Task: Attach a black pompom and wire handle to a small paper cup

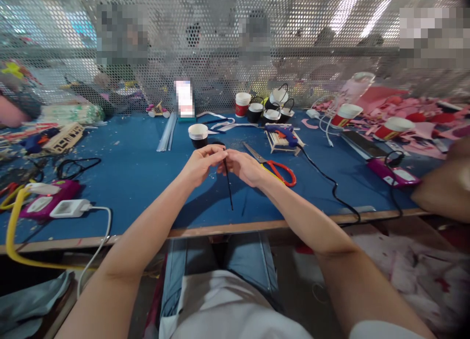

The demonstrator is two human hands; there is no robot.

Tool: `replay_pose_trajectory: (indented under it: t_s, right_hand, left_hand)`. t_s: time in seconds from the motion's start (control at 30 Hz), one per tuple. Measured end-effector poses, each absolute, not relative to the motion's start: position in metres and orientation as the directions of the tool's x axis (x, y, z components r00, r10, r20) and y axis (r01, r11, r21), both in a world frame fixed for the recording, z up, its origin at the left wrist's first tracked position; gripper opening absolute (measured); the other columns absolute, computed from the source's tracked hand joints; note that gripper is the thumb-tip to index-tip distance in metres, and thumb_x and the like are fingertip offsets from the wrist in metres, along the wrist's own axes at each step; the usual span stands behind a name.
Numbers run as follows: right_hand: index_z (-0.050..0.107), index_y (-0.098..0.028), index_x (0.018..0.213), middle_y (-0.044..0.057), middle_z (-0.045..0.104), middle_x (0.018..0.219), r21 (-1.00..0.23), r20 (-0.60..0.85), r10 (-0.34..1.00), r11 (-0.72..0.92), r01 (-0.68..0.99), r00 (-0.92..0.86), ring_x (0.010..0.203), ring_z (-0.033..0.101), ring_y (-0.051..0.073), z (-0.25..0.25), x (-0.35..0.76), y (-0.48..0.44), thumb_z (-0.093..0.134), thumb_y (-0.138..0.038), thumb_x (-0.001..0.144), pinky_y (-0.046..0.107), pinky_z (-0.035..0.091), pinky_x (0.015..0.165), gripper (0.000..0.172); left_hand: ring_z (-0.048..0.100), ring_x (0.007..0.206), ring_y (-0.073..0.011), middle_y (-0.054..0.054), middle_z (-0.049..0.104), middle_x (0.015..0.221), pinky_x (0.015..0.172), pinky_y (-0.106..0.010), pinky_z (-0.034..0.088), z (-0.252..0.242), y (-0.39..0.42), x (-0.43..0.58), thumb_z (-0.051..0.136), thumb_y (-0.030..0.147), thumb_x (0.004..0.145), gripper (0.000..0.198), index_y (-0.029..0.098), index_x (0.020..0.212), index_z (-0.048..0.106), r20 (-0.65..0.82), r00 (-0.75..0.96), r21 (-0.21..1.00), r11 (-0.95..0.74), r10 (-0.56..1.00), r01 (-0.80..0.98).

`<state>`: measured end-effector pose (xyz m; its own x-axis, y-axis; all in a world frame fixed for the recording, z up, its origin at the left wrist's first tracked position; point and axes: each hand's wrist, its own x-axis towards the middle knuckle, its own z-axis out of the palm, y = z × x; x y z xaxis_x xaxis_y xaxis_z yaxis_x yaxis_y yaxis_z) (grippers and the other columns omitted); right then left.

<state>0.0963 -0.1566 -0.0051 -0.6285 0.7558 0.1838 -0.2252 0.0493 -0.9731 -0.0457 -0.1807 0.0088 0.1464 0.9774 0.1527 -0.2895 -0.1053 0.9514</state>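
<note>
My left hand (203,163) and my right hand (244,166) meet above the blue table (139,182), fingertips close together. Both are closed on a thin black cord (229,184), whose free end hangs down between them. Just behind my left hand stands a black and white cup (198,134). Scissors with red and yellow handles (282,173) lie right beside my right hand, blades pointing away to the left. A blue glue gun (288,134) rests on a small wooden rack (279,145) farther back.
Several small cups with black handles (271,115) and a red cup (243,105) stand at the back. Purple power strips (49,200) lie at both sides, with cables. A lit phone (185,100) leans against the perforated metal screen (213,60). A person's arm (446,187) is at right.
</note>
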Motion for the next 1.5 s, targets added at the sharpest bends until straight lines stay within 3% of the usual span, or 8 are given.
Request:
replay_pose_trajectory:
  t_s: [0.17, 0.27, 0.4, 0.87, 1.03, 1.27, 1.37, 1.5]
  right_hand:
    - [0.060, -0.016, 0.071, -0.006, 0.041, 0.050, -0.954, 0.269, 0.842, 0.301, -0.009, -0.468, 0.042, 0.032, 0.005, 0.008, 0.109, -0.159, 0.055, -0.037, 0.078, 0.019, 0.024, 0.040, 0.023]
    - [0.063, -0.016, 0.069, -0.004, 0.048, 0.053, -0.859, 0.418, 0.838, 0.490, 0.148, -0.350, 0.047, 0.037, 0.006, 0.013, 0.113, -0.160, 0.055, -0.032, 0.078, 0.021, 0.028, 0.044, 0.021]
    - [0.062, -0.016, 0.064, -0.002, 0.056, 0.060, -0.786, 0.505, 0.811, 0.573, 0.229, -0.296, 0.055, 0.045, 0.009, 0.016, 0.115, -0.161, 0.054, -0.025, 0.078, 0.023, 0.034, 0.052, 0.018]
    - [0.060, -0.017, 0.062, -0.006, 0.040, 0.048, -0.819, 0.499, 0.825, 0.549, 0.164, -0.266, 0.044, 0.030, 0.006, 0.013, 0.114, -0.165, 0.054, -0.026, 0.077, 0.023, 0.024, 0.044, 0.018]
    - [0.059, -0.016, 0.062, -0.006, 0.039, 0.047, -0.843, 0.477, 0.839, 0.521, 0.132, -0.262, 0.044, 0.030, 0.006, 0.013, 0.114, -0.164, 0.053, -0.025, 0.077, 0.022, 0.023, 0.043, 0.018]
    - [0.061, -0.016, 0.061, -0.005, 0.042, 0.046, -0.857, 0.422, 0.872, 0.473, 0.203, -0.248, 0.042, 0.034, 0.006, 0.014, 0.117, -0.158, 0.053, -0.022, 0.076, 0.021, 0.025, 0.040, 0.018]
    - [0.063, -0.015, 0.070, -0.001, 0.053, 0.055, -0.899, 0.319, 0.899, 0.387, 0.204, -0.300, 0.043, 0.043, 0.006, 0.012, 0.116, -0.154, 0.051, -0.027, 0.079, 0.020, 0.032, 0.039, 0.020]
    - [0.060, -0.015, 0.095, 0.007, 0.064, 0.089, -0.952, 0.251, 0.893, 0.298, 0.074, -0.373, 0.059, 0.059, 0.010, 0.010, 0.112, -0.156, 0.049, -0.043, 0.083, 0.023, 0.047, 0.048, 0.032]
  left_hand:
    - [0.058, 0.072, -0.0088, -0.002, 0.063, 0.084, 0.063, -0.022, 0.045, 0.010, -0.176, -0.051, 0.071, 0.026, 0.062, 0.018, 0.014, 0.066, 0.058, 0.172, 0.010, 0.940, -0.161, 0.985, -0.300]
    - [0.061, 0.073, -0.0109, -0.002, 0.063, 0.076, 0.069, -0.026, 0.049, 0.009, -0.176, -0.053, 0.070, 0.029, 0.066, 0.021, 0.014, 0.071, 0.056, 0.176, 0.076, 0.951, -0.149, 0.982, -0.271]
    - [0.061, 0.062, -0.0106, 0.000, 0.060, 0.066, 0.064, -0.027, 0.051, 0.009, -0.179, -0.051, 0.065, 0.031, 0.073, 0.023, 0.014, 0.075, 0.050, 0.178, 0.152, 0.962, -0.139, 0.972, -0.234]
    - [0.044, 0.042, -0.0053, 0.006, 0.048, 0.052, 0.043, -0.019, 0.036, 0.005, -0.179, -0.046, 0.053, 0.020, 0.080, 0.011, 0.018, 0.075, 0.044, 0.313, 0.051, 0.948, -0.309, 0.948, -0.080]
    - [0.035, 0.043, -0.0028, 0.006, 0.043, 0.058, 0.040, -0.017, 0.024, 0.007, -0.179, -0.046, 0.055, 0.018, 0.078, 0.015, 0.017, 0.092, 0.052, 0.322, 0.050, 0.936, -0.309, 0.946, -0.169]
    - [0.028, 0.042, -0.0019, 0.005, 0.039, 0.058, 0.041, -0.018, 0.019, 0.007, -0.178, -0.048, 0.057, 0.022, 0.077, 0.010, 0.017, 0.086, 0.058, 0.289, 0.094, 0.934, -0.260, 0.953, -0.244]
    - [0.030, 0.042, -0.0031, 0.005, 0.039, 0.054, 0.041, -0.019, 0.021, 0.006, -0.178, -0.049, 0.059, 0.024, 0.076, 0.010, 0.017, 0.083, 0.060, 0.291, 0.036, 0.947, -0.282, 0.956, -0.152]
    - [0.037, 0.043, -0.0054, 0.004, 0.046, 0.053, 0.042, -0.020, 0.029, 0.005, -0.180, -0.047, 0.058, 0.025, 0.076, 0.012, 0.017, 0.083, 0.062, 0.287, -0.011, 0.958, -0.286, 0.958, 0.037]
